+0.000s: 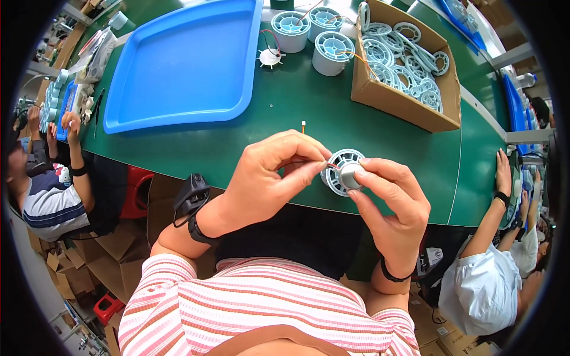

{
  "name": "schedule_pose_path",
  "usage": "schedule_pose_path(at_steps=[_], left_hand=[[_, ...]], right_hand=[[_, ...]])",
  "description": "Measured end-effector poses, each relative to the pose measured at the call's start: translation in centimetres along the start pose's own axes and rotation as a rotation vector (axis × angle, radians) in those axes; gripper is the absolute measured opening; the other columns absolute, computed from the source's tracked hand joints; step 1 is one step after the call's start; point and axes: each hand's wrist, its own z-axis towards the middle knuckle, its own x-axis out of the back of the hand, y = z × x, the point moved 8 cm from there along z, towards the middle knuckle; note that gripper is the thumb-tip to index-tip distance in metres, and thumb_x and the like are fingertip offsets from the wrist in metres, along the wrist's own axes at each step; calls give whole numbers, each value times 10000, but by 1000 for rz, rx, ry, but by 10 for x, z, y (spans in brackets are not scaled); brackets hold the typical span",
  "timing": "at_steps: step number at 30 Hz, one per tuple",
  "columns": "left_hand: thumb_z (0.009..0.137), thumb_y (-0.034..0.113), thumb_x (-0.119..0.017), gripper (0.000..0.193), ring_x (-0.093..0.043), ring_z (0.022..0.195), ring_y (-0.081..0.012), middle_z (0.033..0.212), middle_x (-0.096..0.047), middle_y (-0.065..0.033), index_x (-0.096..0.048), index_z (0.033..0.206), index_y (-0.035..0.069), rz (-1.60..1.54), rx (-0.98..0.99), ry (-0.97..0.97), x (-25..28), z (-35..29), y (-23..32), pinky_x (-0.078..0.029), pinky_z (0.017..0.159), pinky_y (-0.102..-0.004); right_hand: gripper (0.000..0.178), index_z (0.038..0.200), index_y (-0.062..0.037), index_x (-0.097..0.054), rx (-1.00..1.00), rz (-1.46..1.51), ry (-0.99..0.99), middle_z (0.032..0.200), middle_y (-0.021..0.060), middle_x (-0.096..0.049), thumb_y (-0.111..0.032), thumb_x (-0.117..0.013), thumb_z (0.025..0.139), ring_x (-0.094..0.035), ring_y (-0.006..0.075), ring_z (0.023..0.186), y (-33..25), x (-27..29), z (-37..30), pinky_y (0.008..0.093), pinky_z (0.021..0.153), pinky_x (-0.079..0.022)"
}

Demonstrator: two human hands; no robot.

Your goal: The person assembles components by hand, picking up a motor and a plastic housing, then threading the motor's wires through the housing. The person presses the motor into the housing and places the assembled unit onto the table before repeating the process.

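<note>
In front of me, a light-blue round slotted plastic part (336, 159) shows just above the table's near edge. Over it, the thumb and fingers of my right hand (393, 193) grip a small silver round motor (350, 176). Thin wires (333, 166) run from the motor to the pinched thumb and forefinger of my left hand (267, 172). Beyond my left hand, a small white connector (303, 123) on an orange wire sticks up. Whether the motor sits inside the slotted part or just above it I cannot tell.
A large blue tray (184, 65) lies at the far left. Several light-blue cups (331, 54) with wires and a white fan wheel (270, 57) stand behind my hands. A cardboard box (409, 108) of light-blue rings is at the far right. Other people sit at both sides.
</note>
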Motion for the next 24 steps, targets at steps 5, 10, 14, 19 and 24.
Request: schedule_pose_path(at_steps=[5, 10, 14, 19, 24], left_hand=[[911, -82, -655, 92, -659, 898, -86, 1199, -699, -185, -622, 980, -32, 26, -35, -70, -6, 0, -3, -555, 747, -235], [897, -73, -660, 94, -686, 939, -114, 1267, -681, -242, -587, 927, -22, 48, 10, -68, -13, 0, -14, -573, 751, -256], [889, -66, -673, 109, -704, 978, -144, 1253, -685, -258, -578, 910, -18, 83, -77, -60, -14, -2, -12, -581, 773, -269], [878, -69, -680, 127, -725, 1011, -191, 1232, -692, -270, -568, 894, -13, 82, -158, -87, -15, -1, -7, -585, 799, -282], [873, -73, -680, 133, -735, 1012, -211, 1221, -698, -268, -565, 888, -8, 53, -101, -85, -13, -1, -9, -589, 791, -287]], right_hand=[[383, 1064, -22, -768, -19, -19, -16, 1086, 136, -709, 100, -820, 705, -706, 258, 971, -1, -2, 1, 333, 830, -575], [380, 1057, -20, -767, -26, -30, -1, 1091, 138, -709, 102, -820, 702, -707, 260, 967, -5, -4, 3, 336, 821, -578], [375, 1049, -20, -766, -48, -80, 23, 1092, 139, -708, 107, -816, 699, -707, 262, 961, -7, -5, 0, 335, 806, -580], [368, 1040, -35, -772, -29, -104, -7, 1082, 135, -710, 90, -824, 697, -691, 270, 955, -4, -4, -1, 343, 813, -566], [363, 1035, -52, -779, -67, -130, -48, 1075, 121, -718, 67, -835, 697, -671, 283, 968, -7, -4, 0, 361, 829, -552]])
